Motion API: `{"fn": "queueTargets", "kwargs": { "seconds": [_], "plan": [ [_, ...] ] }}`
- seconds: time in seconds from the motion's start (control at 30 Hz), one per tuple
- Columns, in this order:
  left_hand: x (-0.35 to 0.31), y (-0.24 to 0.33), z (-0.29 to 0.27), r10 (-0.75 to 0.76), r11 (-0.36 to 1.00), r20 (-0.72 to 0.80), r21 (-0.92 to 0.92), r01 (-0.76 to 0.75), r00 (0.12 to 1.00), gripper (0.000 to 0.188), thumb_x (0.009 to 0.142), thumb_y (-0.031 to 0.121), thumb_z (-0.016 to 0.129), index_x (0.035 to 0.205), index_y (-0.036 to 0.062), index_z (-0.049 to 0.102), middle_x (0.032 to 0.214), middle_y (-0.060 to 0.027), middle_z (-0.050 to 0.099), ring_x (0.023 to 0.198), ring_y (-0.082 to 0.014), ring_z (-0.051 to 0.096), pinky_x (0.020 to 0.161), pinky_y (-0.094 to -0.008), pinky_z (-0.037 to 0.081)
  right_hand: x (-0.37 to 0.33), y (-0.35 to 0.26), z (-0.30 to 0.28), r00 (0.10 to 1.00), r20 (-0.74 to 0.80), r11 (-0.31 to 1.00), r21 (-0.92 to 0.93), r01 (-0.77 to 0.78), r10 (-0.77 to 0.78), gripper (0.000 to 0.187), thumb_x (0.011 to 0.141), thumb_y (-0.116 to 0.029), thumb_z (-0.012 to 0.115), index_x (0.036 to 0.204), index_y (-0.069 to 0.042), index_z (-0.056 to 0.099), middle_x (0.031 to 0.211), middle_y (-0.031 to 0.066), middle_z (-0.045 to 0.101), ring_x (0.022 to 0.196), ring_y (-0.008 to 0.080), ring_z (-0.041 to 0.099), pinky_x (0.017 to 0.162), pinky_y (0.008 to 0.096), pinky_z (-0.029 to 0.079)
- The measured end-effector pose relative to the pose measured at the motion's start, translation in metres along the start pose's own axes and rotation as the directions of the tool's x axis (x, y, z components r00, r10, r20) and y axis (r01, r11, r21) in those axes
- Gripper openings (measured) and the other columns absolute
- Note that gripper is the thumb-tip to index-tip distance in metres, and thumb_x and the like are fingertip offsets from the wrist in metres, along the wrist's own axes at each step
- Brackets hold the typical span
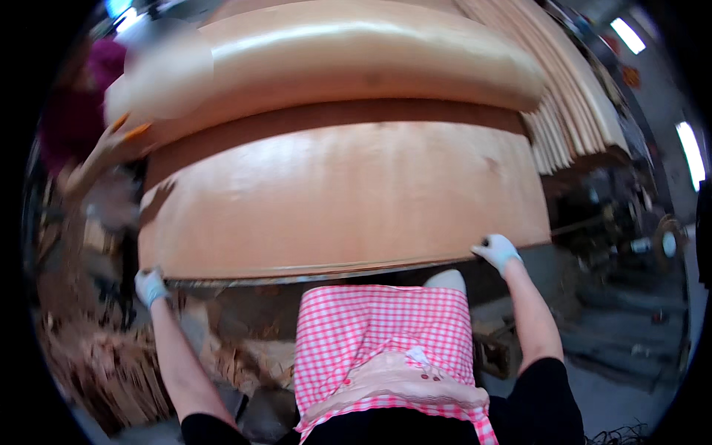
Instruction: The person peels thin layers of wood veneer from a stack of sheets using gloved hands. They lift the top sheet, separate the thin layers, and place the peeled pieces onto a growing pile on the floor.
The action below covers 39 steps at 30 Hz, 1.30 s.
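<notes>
A broad, light-brown wood veneer sheet lies on a flat stack in front of me, its front edge towards my body. My left hand, in a white glove, is closed at the near left corner of that sheet. Close to the near right corner, my right hand, gloved too, has thumb and fingers bent together at the edge. What lies between the fingertips is too small to see clearly. Beyond, another large veneer sheet bulges up in a long curl and casts a shadow on the flat one.
At the left, another person's hand with orange finger covers touches the curled sheet's end. Wavy stacked veneers stand at the far right. Torn veneer scraps heap up at lower left. A checked pink apron covers my lap.
</notes>
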State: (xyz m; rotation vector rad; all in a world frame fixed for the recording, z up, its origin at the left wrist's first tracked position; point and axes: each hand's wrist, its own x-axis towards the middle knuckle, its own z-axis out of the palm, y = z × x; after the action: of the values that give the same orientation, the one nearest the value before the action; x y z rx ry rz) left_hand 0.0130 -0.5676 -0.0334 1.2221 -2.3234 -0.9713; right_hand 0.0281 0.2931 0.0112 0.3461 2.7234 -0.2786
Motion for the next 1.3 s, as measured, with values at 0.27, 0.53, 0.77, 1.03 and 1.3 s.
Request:
{"fn": "queueTargets", "kwargs": {
  "seconds": [0.27, 0.53, 0.77, 1.03, 1.3],
  "plan": [
    [-0.339, 0.184, 0.165, 0.714, 0.525, 0.463, 0.141, -0.839, 0.524, 0.079, 0.078, 0.028, 0.066, 0.138, -0.0125, 0.034, 0.145, -0.0297, 0.033, 0.137, -0.0431, 0.027, 0.117, -0.0495, 0.015, -0.005, 0.001, -0.016, 0.981, 0.18, 0.995, 0.06, -0.083, 0.071, 0.046, 0.077, -0.046, 0.069, 0.097, -0.004, 0.069, 0.101, 0.0201, 0.068, 0.097, 0.0345, 0.064, 0.085, 0.043, 0.05],
    [-0.512, 0.258, 0.231, 0.675, 0.37, 0.713, -0.105, -0.923, 0.19, 0.098, 0.075, 0.042, 0.071, 0.145, -0.0054, 0.023, 0.15, -0.0277, 0.025, 0.141, -0.04, 0.02, 0.117, -0.0492, 0.01, -0.013, 0.013, -0.013, 0.988, 0.156, 0.988, 0.151, -0.008, -0.016, 0.037, 0.082, -0.04, 0.063, 0.098, -0.007, 0.07, 0.102, 0.0181, 0.068, 0.098, 0.0349, 0.064, 0.087, 0.0439, 0.05],
    [-0.512, 0.258, 0.232, 0.637, 0.44, 0.722, -0.053, -0.896, 0.27, 0.107, 0.068, 0.04, 0.077, 0.147, -0.0036, 0.02, 0.151, -0.0247, 0.024, 0.142, -0.0371, 0.02, 0.118, -0.0479, 0.01, -0.004, 0.218, -0.059, 0.995, -0.028, 0.989, 0.112, -0.093, 0.097, 0.031, 0.086, -0.029, 0.06, 0.108, -0.008, 0.068, 0.109, 0.0182, 0.066, 0.101, 0.0353, 0.063, 0.089, 0.0434, 0.05],
    [-0.515, 0.256, 0.233, 0.633, 0.446, 0.72, -0.037, -0.894, 0.286, 0.109, 0.065, 0.042, 0.079, 0.146, -0.0052, 0.022, 0.15, -0.0248, 0.027, 0.14, -0.039, 0.023, 0.117, -0.0485, 0.015, 0.01, 0.298, -0.038, 0.842, -0.124, 0.823, 0.325, -0.466, 0.526, 0.036, 0.087, -0.033, 0.064, 0.112, -0.008, 0.065, 0.113, 0.0152, 0.066, 0.106, 0.0346, 0.061, 0.092, 0.0421, 0.047],
    [-0.536, 0.234, 0.195, 0.697, 0.557, 0.704, -0.414, -0.72, 0.135, 0.03, 0.081, 0.025, 0.069, 0.104, 0.0062, 0.066, 0.102, -0.0186, 0.066, 0.093, -0.0356, 0.063, 0.08, -0.0448, 0.051, -0.045, 0.191, 0.007, 0.605, -0.567, 0.714, 0.7, -0.005, 0.559, 0.025, 0.09, -0.019, 0.064, 0.1, 0.004, 0.06, 0.096, 0.0143, 0.065, 0.085, 0.0259, 0.061, 0.08, 0.0366, 0.048]
  ]
}}
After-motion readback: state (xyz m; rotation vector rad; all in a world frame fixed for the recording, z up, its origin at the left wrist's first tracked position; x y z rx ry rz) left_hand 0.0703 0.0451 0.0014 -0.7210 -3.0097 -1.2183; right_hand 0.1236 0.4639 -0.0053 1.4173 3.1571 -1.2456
